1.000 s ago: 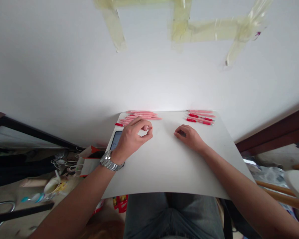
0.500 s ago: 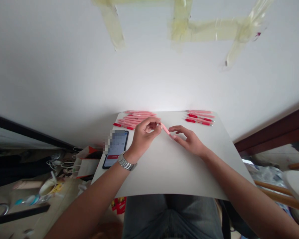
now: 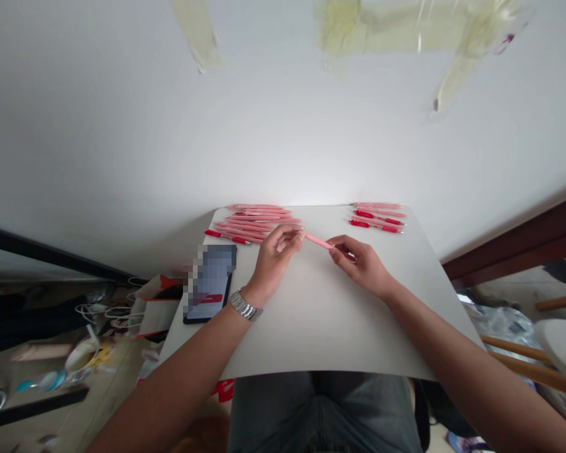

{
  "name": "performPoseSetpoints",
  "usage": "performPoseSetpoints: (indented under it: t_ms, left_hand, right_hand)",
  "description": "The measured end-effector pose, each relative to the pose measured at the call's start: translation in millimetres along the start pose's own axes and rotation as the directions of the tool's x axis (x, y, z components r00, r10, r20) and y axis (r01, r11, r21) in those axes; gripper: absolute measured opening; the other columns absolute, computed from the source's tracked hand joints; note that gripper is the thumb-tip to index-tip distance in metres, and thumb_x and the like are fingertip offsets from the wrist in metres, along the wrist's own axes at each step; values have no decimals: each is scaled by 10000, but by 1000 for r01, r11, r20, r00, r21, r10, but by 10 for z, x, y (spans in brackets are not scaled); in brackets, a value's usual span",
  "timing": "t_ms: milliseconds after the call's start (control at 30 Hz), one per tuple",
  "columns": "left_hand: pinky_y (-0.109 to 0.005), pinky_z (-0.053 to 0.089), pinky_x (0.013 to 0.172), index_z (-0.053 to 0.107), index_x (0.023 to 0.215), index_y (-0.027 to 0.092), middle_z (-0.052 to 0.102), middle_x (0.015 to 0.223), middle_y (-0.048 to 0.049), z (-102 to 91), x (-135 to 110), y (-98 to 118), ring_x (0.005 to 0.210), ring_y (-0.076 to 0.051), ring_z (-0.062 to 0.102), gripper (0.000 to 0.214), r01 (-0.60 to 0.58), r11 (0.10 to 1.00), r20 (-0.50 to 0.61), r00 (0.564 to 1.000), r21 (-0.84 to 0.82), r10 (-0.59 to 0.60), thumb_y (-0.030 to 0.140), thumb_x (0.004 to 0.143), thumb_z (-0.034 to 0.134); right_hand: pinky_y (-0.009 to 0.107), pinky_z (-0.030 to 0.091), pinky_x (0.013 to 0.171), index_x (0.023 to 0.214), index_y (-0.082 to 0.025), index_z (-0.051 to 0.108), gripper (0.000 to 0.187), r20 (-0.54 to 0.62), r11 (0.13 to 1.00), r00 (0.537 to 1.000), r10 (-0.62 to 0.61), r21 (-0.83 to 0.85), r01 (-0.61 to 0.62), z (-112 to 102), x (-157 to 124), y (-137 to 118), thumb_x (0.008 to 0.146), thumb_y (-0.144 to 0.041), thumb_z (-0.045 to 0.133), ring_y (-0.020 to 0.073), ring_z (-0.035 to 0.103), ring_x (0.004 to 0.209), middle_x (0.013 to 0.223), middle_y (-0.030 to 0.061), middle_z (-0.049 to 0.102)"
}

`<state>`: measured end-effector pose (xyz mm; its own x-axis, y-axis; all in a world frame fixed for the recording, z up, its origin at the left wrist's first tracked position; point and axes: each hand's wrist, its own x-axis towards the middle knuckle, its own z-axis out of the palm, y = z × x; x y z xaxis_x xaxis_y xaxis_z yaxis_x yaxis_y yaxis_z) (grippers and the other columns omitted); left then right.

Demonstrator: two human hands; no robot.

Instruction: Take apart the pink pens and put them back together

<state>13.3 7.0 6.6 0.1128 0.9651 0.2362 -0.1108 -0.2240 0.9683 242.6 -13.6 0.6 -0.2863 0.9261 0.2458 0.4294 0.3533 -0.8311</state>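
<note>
A pink pen (image 3: 318, 241) is held between my two hands above the white table (image 3: 311, 327). My left hand (image 3: 277, 255) pinches its left end between thumb and fingertips. My right hand (image 3: 358, 261) has thumb and fingers closed around the other end, which the fingers partly cover. Just behind my left hand lies a pile of pink pens (image 3: 257, 221), with a red-gripped pen (image 3: 240, 240) at its front edge. To the right, past my right hand, is a smaller group of pink and red pens (image 3: 377, 217).
A phone (image 3: 210, 283) with a partly blurred screen lies at the table's left edge, beside my watch (image 3: 245, 306). The wall rises directly behind the table. Bags (image 3: 158, 311) and a cup (image 3: 82, 355) are at the left; a wooden-framed chair (image 3: 531, 371) is at the right.
My right hand has closed around the pen's right end, where before only its fingertips were near it. The pen has turned flatter. The camera view has shifted slightly.
</note>
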Motion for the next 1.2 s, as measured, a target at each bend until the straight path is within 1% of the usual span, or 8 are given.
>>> performPoseSetpoints:
  t_ms: [233, 367, 533, 767, 867, 1000, 1100, 1200]
  left_hand:
    - [-332, 556, 937, 773, 1085, 200, 764, 1073, -80, -22, -64, -51, 1001, -198, 704, 261, 42, 999, 47, 998, -33, -40, 404, 922, 783]
    - [-336, 554, 957, 755, 1086, 185, 767, 1072, -90, 23, -123, -17, 1013, -201, 708, 234, 65, 997, 126, 990, -40, -59, 373, 947, 761]
    - [-360, 556, 953, 713, 1071, 181, 764, 1028, -93, 70, -170, 18, 999, -209, 714, 228, 76, 995, 226, 972, -65, -59, 393, 987, 707]
    - [-368, 525, 971, 742, 1236, 203, 757, 1094, -91, 89, -199, -8, 997, -204, 684, 350, 91, 996, 230, 969, 7, -90, 459, 1023, 635]
    - [-366, 515, 988, 761, 1199, 197, 760, 1111, -97, 86, -201, 7, 1047, -217, 675, 345, 72, 997, 229, 970, 38, -79, 462, 1033, 615]
    - [-340, 523, 949, 766, 1178, 215, 757, 1060, -85, 62, -188, -36, 982, -195, 659, 339, 92, 996, 174, 981, -2, -91, 483, 1020, 631]
    - [-318, 530, 918, 778, 1151, 221, 737, 1070, -81, 49, -178, -91, 951, -178, 647, 332, 116, 992, 141, 984, -59, -107, 493, 992, 671]
    - [-320, 529, 946, 781, 1200, 229, 720, 1089, -79, 52, -174, -117, 960, -170, 645, 345, 141, 983, 166, 979, -115, -121, 484, 996, 670]
  right_hand:
    - [293, 401, 641, 1163, -220, 655, 341, 59, 999, 998, 28, 20, -29, -27, -10, -60, 1043, -516, 537, 154, 486, 667, 782, 8, 620]
    - [288, 390, 632, 1278, -229, 648, 417, 181, 993, 981, 71, 85, -87, -55, -25, -137, 1056, -554, 509, 150, 474, 662, 763, -6, 583]
    - [276, 346, 586, 1162, -205, 709, 511, 318, 949, 939, 132, 232, -212, -19, -55, -186, 1048, -641, 468, 130, 382, 634, 728, -25, 447]
    - [276, 282, 535, 1076, -195, 718, 502, 439, 793, 877, 197, 455, -405, 25, -55, -179, 1020, -655, 525, 112, 280, 584, 702, -49, 346]
    - [282, 290, 544, 1082, -190, 720, 502, 457, 784, 868, 193, 460, -416, 8, -53, -201, 1030, -645, 515, 115, 297, 578, 677, -50, 358]
    - [285, 301, 560, 1048, -187, 723, 506, 462, 795, 864, 199, 439, -418, -2, -53, -193, 1024, -651, 522, 116, 324, 577, 654, -50, 380]
    - [279, 263, 542, 994, -181, 721, 496, 461, 759, 860, 219, 473, -447, 5, -52, -163, 1010, -648, 554, 106, 265, 575, 664, -59, 327]
    - [275, 205, 518, 951, -169, 711, 476, 477, 698, 849, 228, 528, -484, 9, -50, -143, 1007, -623, 580, 96, 197, 563, 655, -71, 283]
